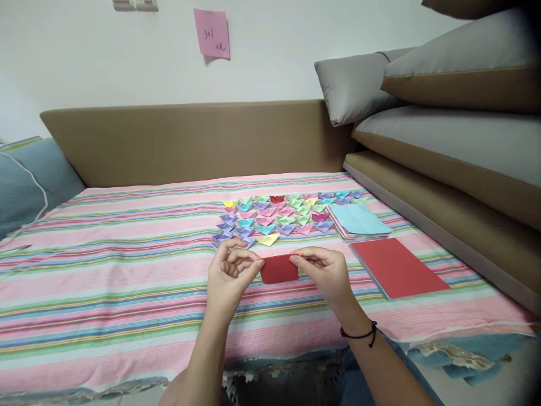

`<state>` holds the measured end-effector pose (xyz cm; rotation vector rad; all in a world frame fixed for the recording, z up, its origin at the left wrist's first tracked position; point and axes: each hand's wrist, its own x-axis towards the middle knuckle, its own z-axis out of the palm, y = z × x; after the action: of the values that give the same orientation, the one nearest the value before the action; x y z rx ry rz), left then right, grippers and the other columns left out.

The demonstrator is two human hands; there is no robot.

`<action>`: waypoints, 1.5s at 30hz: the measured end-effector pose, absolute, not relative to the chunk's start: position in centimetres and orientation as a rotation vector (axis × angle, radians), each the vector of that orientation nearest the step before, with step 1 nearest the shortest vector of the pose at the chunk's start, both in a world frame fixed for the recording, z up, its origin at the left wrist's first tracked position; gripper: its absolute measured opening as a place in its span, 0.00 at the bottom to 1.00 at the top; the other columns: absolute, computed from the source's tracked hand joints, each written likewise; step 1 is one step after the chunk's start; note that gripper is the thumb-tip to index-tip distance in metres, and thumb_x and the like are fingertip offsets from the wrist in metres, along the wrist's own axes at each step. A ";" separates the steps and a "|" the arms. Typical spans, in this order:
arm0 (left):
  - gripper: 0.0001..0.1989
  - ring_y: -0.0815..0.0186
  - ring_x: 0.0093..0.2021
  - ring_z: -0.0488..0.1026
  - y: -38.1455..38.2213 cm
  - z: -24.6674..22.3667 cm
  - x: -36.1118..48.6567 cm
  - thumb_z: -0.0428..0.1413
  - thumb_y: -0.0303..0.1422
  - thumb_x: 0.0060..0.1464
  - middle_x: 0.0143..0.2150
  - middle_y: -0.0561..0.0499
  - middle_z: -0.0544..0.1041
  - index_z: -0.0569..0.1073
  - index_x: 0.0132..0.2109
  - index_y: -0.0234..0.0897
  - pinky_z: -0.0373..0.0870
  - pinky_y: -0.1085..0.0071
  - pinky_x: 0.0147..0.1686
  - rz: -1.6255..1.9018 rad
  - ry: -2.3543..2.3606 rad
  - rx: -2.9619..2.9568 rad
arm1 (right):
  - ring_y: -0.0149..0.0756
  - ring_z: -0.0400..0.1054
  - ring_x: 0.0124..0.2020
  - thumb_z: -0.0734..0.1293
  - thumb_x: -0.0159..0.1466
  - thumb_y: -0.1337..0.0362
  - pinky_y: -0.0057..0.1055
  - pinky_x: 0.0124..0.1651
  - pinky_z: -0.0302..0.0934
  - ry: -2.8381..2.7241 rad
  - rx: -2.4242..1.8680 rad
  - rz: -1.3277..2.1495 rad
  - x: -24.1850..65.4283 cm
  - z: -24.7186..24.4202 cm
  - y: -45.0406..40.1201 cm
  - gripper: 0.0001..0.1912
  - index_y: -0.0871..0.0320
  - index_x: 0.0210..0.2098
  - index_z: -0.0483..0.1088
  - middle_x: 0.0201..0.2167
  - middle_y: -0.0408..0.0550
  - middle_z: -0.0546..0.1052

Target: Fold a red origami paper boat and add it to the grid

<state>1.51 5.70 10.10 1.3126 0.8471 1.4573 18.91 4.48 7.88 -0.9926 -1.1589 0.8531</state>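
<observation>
A small red piece of paper point(279, 269), folded into a rectangle, is held up over the striped cloth. My left hand point(231, 273) pinches its upper left corner between thumb and fingers. At its upper right corner, my right hand point(323, 270) pinches it the same way; a black cord bracelet circles that wrist. Just beyond the hands lie rows of small folded paper boats point(266, 220) in purple, pink, green, blue, yellow and red. Whether the red paper has further folds on its far side is hidden.
Right of the boats lies a stack of paper with a light blue top sheet point(359, 219). Nearer is a stack topped with red paper point(399, 268). Large cushions point(456, 152) pile up along the right. A pink note point(212, 34) hangs on the wall.
</observation>
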 end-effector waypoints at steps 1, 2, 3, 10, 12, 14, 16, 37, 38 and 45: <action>0.19 0.73 0.28 0.72 5.7 10.0 1.5 0.63 0.27 0.43 0.26 0.56 0.75 0.64 0.41 0.39 0.69 0.78 0.31 1.446 0.835 1.319 | 0.36 0.73 0.28 0.72 0.52 0.65 0.28 0.30 0.68 -1.160 -0.996 0.849 18.9 7.9 4.5 0.02 0.57 0.26 0.77 0.26 0.46 0.79; 0.19 0.73 0.29 0.72 5.8 10.0 1.5 0.63 0.27 0.43 0.28 0.56 0.76 0.65 0.42 0.39 0.69 0.78 0.32 1.434 0.829 1.323 | 0.36 0.73 0.28 0.72 0.52 0.65 0.29 0.31 0.68 -1.160 -0.997 0.847 18.9 7.8 4.5 0.02 0.57 0.26 0.77 0.26 0.46 0.79; 0.20 0.73 0.29 0.73 5.8 9.9 1.5 0.63 0.27 0.43 0.29 0.55 0.76 0.65 0.42 0.39 0.70 0.77 0.32 1.423 0.832 1.323 | 0.37 0.73 0.29 0.72 0.52 0.65 0.29 0.31 0.68 -1.160 -0.996 0.845 18.9 7.8 4.6 0.03 0.57 0.26 0.77 0.26 0.47 0.79; 0.21 0.65 0.28 0.77 5.8 9.8 1.7 0.66 0.29 0.37 0.25 0.53 0.79 0.69 0.41 0.36 0.74 0.73 0.31 1.477 0.963 1.244 | 0.39 0.74 0.32 0.72 0.52 0.65 0.31 0.34 0.70 -1.161 -0.997 0.851 18.9 7.6 4.5 0.02 0.56 0.27 0.78 0.28 0.46 0.80; 0.21 0.64 0.28 0.78 5.6 10.1 1.9 0.66 0.29 0.36 0.25 0.53 0.79 0.69 0.39 0.37 0.74 0.72 0.32 1.498 0.989 1.232 | 0.39 0.74 0.32 0.72 0.52 0.65 0.30 0.34 0.70 -1.172 -1.003 0.849 18.9 7.7 4.5 0.02 0.56 0.27 0.78 0.28 0.47 0.80; 0.20 0.64 0.28 0.78 5.4 10.4 2.0 0.67 0.29 0.36 0.24 0.53 0.79 0.69 0.38 0.37 0.74 0.73 0.32 1.504 1.001 1.229 | 0.39 0.74 0.32 0.71 0.53 0.64 0.30 0.33 0.69 -1.188 -1.005 0.842 19.0 7.8 4.5 0.03 0.56 0.27 0.78 0.28 0.47 0.80; 0.20 0.65 0.28 0.78 5.3 10.6 2.0 0.67 0.30 0.36 0.24 0.53 0.79 0.68 0.38 0.37 0.74 0.73 0.31 1.500 1.002 1.232 | 0.38 0.74 0.31 0.71 0.53 0.65 0.30 0.34 0.69 -1.203 -1.000 0.837 19.1 7.9 4.5 0.02 0.56 0.27 0.78 0.28 0.46 0.80; 0.21 0.69 0.26 0.72 5.4 9.6 2.8 0.64 0.31 0.42 0.27 0.53 0.77 0.67 0.44 0.37 0.69 0.76 0.26 1.290 0.891 1.283 | 0.37 0.71 0.29 0.69 0.55 0.66 0.31 0.33 0.66 -1.226 -0.988 0.840 18.6 8.2 4.1 0.04 0.57 0.25 0.75 0.25 0.46 0.78; 0.20 0.70 0.23 0.71 5.3 9.6 3.0 0.64 0.31 0.41 0.24 0.55 0.76 0.67 0.42 0.37 0.68 0.76 0.25 1.308 0.917 1.277 | 0.37 0.71 0.29 0.69 0.55 0.66 0.30 0.33 0.66 -1.232 -0.984 0.845 18.5 8.2 4.2 0.04 0.57 0.25 0.75 0.25 0.46 0.77; 0.19 0.72 0.20 0.70 5.1 9.6 3.2 0.64 0.31 0.40 0.21 0.56 0.76 0.65 0.39 0.37 0.67 0.78 0.22 1.301 0.934 1.270 | 0.35 0.71 0.29 0.70 0.54 0.65 0.30 0.33 0.66 -1.304 -0.962 0.883 18.5 8.2 4.3 0.03 0.58 0.26 0.74 0.25 0.46 0.77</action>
<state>3.15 5.13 9.65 1.2696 0.9345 1.3014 18.48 4.31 8.18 -0.9624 -1.3042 0.8835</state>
